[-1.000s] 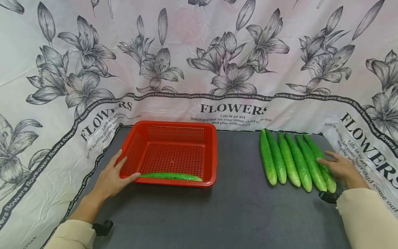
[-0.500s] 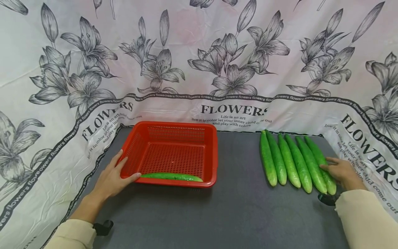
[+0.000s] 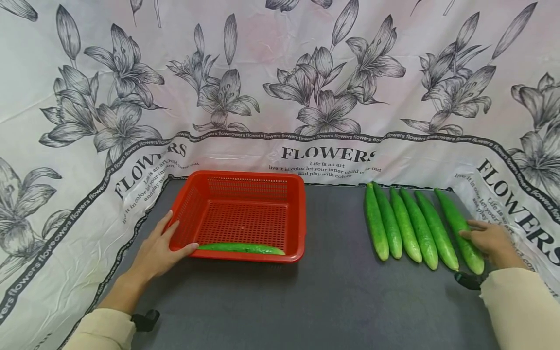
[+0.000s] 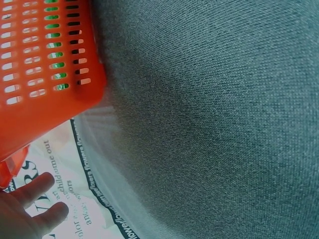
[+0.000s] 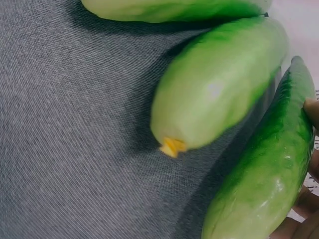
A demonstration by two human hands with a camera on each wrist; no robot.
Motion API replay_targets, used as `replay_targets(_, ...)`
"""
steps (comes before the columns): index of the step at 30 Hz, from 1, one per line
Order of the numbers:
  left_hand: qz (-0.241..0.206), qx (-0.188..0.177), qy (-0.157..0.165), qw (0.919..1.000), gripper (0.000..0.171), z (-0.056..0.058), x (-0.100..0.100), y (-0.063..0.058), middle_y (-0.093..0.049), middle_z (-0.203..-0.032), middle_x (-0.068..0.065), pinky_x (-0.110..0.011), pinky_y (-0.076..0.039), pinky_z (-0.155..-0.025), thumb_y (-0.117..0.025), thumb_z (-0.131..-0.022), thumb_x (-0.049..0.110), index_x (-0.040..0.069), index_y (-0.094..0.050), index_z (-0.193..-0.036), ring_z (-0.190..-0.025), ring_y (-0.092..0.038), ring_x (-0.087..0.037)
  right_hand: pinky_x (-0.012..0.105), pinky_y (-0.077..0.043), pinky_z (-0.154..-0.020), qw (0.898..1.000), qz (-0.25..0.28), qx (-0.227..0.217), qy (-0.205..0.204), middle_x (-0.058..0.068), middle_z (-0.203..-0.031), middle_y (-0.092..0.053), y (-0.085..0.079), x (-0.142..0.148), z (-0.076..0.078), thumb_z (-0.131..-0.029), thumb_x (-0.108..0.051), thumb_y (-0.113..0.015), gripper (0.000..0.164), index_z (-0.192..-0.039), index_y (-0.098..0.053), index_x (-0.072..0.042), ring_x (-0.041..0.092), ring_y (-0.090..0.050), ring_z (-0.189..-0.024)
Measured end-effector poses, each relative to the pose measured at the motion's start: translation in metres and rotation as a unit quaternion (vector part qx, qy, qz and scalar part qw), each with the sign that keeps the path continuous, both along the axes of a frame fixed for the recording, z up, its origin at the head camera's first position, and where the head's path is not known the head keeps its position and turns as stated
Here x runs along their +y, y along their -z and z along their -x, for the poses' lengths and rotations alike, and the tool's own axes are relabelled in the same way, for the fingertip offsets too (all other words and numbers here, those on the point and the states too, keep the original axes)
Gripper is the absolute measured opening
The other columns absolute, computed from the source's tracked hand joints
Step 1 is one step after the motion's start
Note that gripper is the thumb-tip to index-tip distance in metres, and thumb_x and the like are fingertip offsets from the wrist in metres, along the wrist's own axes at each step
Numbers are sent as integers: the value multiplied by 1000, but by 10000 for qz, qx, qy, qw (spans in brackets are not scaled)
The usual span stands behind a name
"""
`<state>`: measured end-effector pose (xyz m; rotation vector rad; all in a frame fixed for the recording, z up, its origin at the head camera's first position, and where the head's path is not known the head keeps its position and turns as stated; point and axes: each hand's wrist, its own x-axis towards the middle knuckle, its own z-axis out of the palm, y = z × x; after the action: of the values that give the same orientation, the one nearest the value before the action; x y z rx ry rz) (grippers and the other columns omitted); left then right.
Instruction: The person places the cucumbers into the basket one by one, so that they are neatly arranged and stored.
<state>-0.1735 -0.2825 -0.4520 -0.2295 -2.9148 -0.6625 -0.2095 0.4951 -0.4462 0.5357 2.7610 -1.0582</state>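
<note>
Plainly, the right grip holds one glossy, tapering green cucumber.

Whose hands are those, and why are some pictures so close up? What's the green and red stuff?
They belong to a person, not a robot. The wide picture comes from a camera on the head; the close ones, from a camera on each wrist. On the grey surface sit a red basket with a cucumber inside and, further right, a row of five cucumbers. The left hand touches the basket's near left corner; the right hand grips another cucumber, just right of that row.
</note>
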Motion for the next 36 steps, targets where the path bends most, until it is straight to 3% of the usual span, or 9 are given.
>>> replay_targets(8, 8, 13, -6, 10000, 89, 0, 2, -1, -20, -155, -19, -64, -35, -94, -63, -85, 58, -7, -41, -142, -126, -35, -50, 36, -45, -51, 9995, -270, 174, -75, 44, -132, -34, -15, 1, -2, -92, -36, -62, 75, -141, -32, 13, 26, -52, -67)
replay_targets(12, 17, -2, -17, 10000, 90, 0, 2, -2, -19, -155, -19, -64, -35, -93, -63, -85, 58, -7, -40, -143, -125, -35, -50, 40, -51, -59, 9996, -247, 78, -125, 45, -134, -30, -27, 0, -3, -93, -38, -61, 78, -144, -28, 11, 47, -56, -86)
replay_targets(16, 16, 1, -4, 10000, 90, 0, 3, -2, -19, -155, -19, -65, -35, -93, -62, -85, 58, -7, -40, -142, -125, -36, -50, 53, -52, -70, 9998, -186, 68, -68, 44, -137, -27, -36, -2, -5, -95, -39, -59, 78, -146, -24, 9, 61, -42, -110)
replay_targets(23, 43, 9, 8, 10000, 90, 1, 3, -3, -19, -155, -18, -64, -35, -93, -62, -85, 58, -7, -40, -143, -125, -36, -50, 67, -42, -77, 9988, -343, 184, -298, 41, -142, -22, -51, -2, -7, -98, -43, -53, 78, -150, -18, 3, 66, -32, -113)
replay_targets(32, 67, -8, 37, 10000, 90, 2, 2, -5, -18, -155, -19, -65, -35, -93, -62, -85, 58, -7, -39, -143, -124, -35, -50, 48, -50, -66, 9928, -278, 714, -924, 44, -139, -26, -86, -22, -13, -98, -39, -54, 74, -147, -24, 8, 63, -38, -111)
replay_targets(36, 59, -13, 72, 10000, 90, 0, 1, -5, -18, -155, -19, -66, -34, -93, -62, -85, 57, -8, -39, -143, -126, -34, -50, 51, -50, -67, 9902, -283, 759, -1139, 45, -139, -26, -99, -34, -14, -99, -36, -54, 72, -148, -25, 8, 62, -38, -112)
